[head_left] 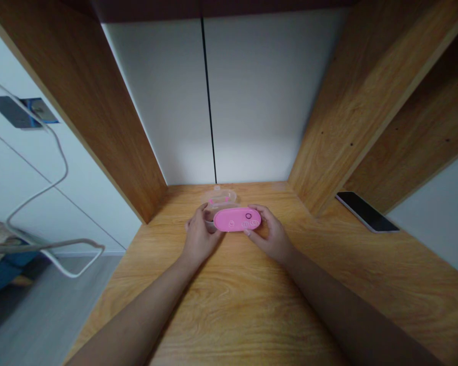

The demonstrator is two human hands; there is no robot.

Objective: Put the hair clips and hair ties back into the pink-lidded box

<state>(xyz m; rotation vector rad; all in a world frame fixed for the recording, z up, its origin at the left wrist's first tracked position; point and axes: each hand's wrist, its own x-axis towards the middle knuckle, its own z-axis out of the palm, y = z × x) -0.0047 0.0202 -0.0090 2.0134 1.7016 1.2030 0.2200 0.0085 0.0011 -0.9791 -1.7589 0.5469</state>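
Both L hand (200, 238) & R hand (272, 235) clench fingers on pink oval plastic lid (237, 219). Clear plastic box (222, 196) just behind lid.

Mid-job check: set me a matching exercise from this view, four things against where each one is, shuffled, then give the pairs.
1 pink lid
2 clear container
3 phone
4 white cable

A flat on the desk, far right
B held between left hand and right hand
C hanging at the left, off the desk
D directly behind the lid

Pairs: 1-B, 2-D, 3-A, 4-C
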